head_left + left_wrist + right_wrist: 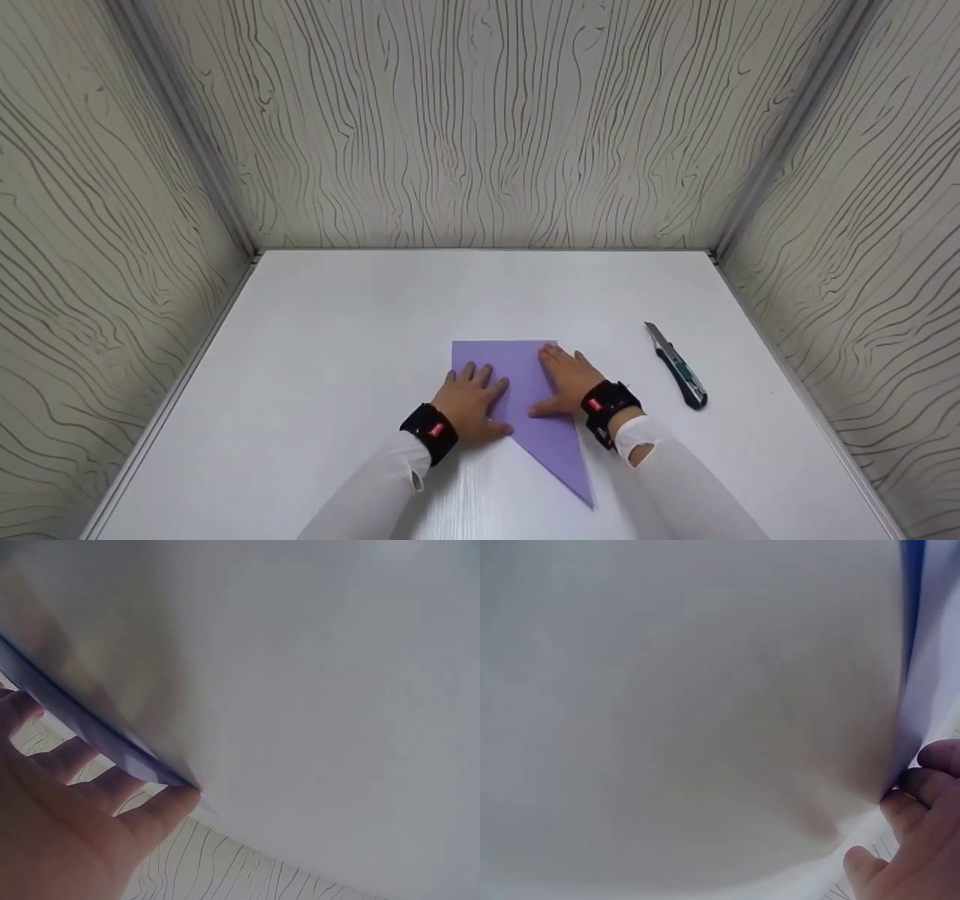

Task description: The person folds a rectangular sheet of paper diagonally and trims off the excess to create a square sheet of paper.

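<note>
"Where's our purple paper?"
"Lower centre of the head view, under our left hand, fingers spread, and our right hand, fingers closer together, thumb out."
"How do we press well?"
"Evenly, we'd judge, with its edges lined up."

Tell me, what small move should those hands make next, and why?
Probably slide the left hand down the slanted edge of the purple paper, pressing lightly. That edge looks like a fold, neither hand covers its lower tip, and the right hand, resting on the paper, could steady it.
</note>
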Available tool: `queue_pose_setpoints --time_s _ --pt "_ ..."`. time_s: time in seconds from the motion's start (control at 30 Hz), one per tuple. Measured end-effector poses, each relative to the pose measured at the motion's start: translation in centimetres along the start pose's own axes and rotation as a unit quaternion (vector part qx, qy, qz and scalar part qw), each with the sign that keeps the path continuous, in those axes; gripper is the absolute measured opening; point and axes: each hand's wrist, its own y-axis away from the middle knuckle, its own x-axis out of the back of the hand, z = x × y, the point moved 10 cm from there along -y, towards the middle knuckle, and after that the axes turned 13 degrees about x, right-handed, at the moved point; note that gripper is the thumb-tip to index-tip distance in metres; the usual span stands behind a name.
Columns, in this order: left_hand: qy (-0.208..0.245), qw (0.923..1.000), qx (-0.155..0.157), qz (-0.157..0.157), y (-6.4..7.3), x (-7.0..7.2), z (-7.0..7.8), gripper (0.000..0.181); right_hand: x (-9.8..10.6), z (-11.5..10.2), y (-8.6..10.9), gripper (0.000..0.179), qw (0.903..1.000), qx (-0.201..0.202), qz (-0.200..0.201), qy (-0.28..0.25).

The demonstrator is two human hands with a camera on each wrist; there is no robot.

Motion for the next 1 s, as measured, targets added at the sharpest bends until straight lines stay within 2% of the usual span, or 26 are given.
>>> queue_pose_setpoints --time_s 0.13,0.3,0.5,0.63,0.73,0.83,0.93,1.0 --pt "-0.003 1.0 -0.002 0.003 -0.2 0.1 0.1 0.087 0.2 -0.1 -0.2 0.118 0.9999 0.007 0.008 -0.009" --pt "-0.012 0.9997 -0.008 0.018 -0.3 0.3 0.2 0.087 1.0 -0.5 -0.4 0.101 0.9957 0.009 0.05 -0.078" --pt "-0.011 0.9995 -0.008 0.029 -0.2 0.2 0.3 0.087 2.1 -1.1 0.0 0.064 0.9795 -0.009 0.115 -0.165" --pt "0.002 0.9994 -0.01 0.033 -0.2 0.3 0.2 0.086 2.5 -1.2 0.2 0.054 0.9663 -0.006 0.147 -0.211" --pt "0.038 0.9983 -0.007 0.044 -0.4 1.0 -0.2 0.082 2.7 -1.1 0.4 0.052 0.9544 -0.009 0.163 -0.25" --pt "0.095 0.9928 0.014 0.071 -1.0 2.1 -1.3 0.071 3.2 -0.7 0.7 0.052 0.9447 -0.016 0.179 -0.274" --pt "0.155 0.9809 0.046 0.108 -1.5 3.0 -3.0 0.063 3.8 -0.4 1.1 0.052 0.9378 -0.018 0.191 -0.289" --pt "0.194 0.9711 0.065 0.122 -1.7 3.3 -4.2 0.066 4.2 -0.2 1.3 0.052 0.9354 -0.016 0.194 -0.295"
